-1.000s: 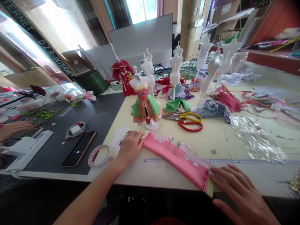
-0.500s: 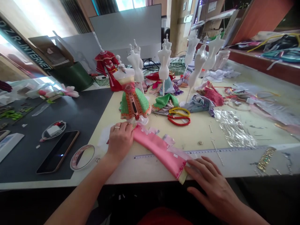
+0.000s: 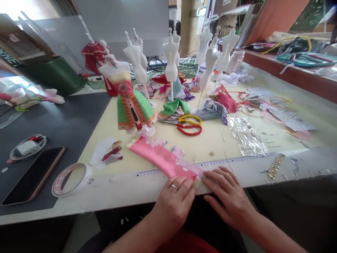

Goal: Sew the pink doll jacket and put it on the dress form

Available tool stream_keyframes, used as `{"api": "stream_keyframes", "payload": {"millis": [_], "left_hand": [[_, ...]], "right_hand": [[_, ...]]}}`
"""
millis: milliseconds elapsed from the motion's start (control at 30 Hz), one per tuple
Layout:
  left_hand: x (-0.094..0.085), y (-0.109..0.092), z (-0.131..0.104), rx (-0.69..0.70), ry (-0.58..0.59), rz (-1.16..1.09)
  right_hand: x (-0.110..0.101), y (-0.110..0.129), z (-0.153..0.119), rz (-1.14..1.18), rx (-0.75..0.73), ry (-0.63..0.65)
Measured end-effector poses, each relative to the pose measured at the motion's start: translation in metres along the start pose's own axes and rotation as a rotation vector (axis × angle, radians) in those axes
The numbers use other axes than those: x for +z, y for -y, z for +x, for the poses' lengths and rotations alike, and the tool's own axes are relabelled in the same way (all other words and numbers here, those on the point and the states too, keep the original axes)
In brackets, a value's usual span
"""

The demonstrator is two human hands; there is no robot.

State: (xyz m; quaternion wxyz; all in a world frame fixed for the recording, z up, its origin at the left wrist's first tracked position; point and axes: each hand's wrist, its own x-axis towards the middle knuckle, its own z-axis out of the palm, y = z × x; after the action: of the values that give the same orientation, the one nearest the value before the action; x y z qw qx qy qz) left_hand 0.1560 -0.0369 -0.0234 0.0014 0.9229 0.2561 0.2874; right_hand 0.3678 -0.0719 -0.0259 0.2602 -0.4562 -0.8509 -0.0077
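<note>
Along the table's (image 3: 113, 193) near edge I see the pink cloth (image 3: 158, 157) laid out, 2 ends trimmed. My left hand (image 3: 175, 203) presses it, grip unclear; my right hand (image 3: 229, 193) lies unclenched at 1 end. Remaining work: I cannot tell.

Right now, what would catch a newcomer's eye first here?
Probably the little green-and-pink dress on its form, left of the middle. In front, both hands, left and right, touch a glossy pink cloth at the table's edge; red-and-yellow-handled scissors lie behind.
</note>
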Motion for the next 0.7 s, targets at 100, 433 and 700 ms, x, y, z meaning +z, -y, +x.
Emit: {"api": "stream_keyframes", "payload": {"millis": [100, 433, 700], "left_hand": [[-0.010, 0.008, -0.002, 0.033, 0.014, -0.051], [-0.011, -0.005, -0.004, -0.152, -0.010, -0.053], [-0.008, -0.018, 0.006, -0.291, -0.041, -0.001]], "right_hand": [[-0.001, -0.001, 0.000, 0.012, 0.003, -0.005], [0.000, 0.003, 0.003, 0.080, -0.015, 0.001], [0.000, 0.002, 0.004, 0.095, -0.006, -0.003]]}}
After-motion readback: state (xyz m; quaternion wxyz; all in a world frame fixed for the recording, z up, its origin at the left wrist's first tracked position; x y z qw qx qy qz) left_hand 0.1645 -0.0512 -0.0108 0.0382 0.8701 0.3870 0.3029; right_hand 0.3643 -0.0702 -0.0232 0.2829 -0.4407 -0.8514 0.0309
